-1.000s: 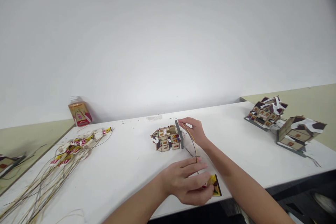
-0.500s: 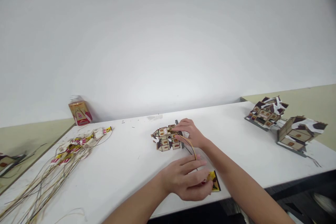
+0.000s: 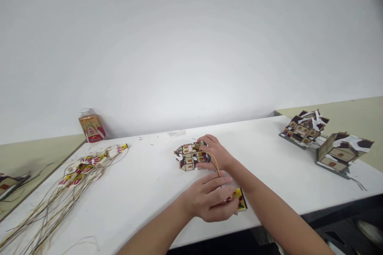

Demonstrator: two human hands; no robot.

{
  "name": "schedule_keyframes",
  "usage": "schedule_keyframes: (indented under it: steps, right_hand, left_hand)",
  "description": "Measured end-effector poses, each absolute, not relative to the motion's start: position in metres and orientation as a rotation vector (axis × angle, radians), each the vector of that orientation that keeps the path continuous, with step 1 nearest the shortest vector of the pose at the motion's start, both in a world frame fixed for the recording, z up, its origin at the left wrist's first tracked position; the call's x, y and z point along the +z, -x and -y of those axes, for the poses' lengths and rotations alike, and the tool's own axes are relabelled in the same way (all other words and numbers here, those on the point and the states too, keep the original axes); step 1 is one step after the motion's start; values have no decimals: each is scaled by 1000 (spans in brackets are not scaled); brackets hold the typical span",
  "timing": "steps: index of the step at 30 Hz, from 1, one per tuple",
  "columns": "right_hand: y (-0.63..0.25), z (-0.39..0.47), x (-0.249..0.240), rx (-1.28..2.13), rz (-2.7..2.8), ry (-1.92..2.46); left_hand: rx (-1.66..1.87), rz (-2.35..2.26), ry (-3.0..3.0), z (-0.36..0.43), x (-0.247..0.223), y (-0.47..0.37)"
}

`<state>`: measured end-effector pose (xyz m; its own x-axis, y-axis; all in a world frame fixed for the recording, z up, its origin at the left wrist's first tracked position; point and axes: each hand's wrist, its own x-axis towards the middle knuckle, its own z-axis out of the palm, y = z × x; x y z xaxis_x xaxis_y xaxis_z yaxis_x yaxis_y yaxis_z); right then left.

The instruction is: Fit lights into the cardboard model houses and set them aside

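Note:
A small model house (image 3: 189, 157) lies on its back on the white table, its windowed front facing up. My right hand (image 3: 216, 153) is closed round the base end of it, fingers on the far side and thumb on the near side. Nearer to me, my left hand (image 3: 211, 198) pinches a small yellow and red printed piece (image 3: 240, 199), partly covered by the fingers. A yellow wire (image 3: 216, 160) and a dark one arc from the house to the left hand.
A pile of similar printed pieces (image 3: 86, 163) with long wires (image 3: 50, 215) lies at left. Behind it stands a bottle (image 3: 91, 126). Two more model houses, one farther back (image 3: 305, 129) and one nearer (image 3: 342, 152), stand at right. The white table (image 3: 134, 207) ends close to me.
My right hand has shifted its grip lower round the base of the house, which has turned slightly and moved a little right. My left hand and the printed piece have moved slightly away from me.

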<state>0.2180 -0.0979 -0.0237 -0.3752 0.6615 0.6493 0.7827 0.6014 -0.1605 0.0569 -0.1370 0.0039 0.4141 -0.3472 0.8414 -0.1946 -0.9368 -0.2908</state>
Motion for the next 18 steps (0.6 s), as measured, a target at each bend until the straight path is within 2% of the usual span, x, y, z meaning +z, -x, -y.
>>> schedule_keyframes:
  steps: [7, 18]
  right_hand:
    - [-213, 95, -21, -205, 2130, 1033]
    - [-213, 99, -21, -470, 2154, 1141]
  left_hand:
    - [-1534, -469, 2514, 136, 3, -55]
    - [-1548, -475, 2512, 135, 1, -56]
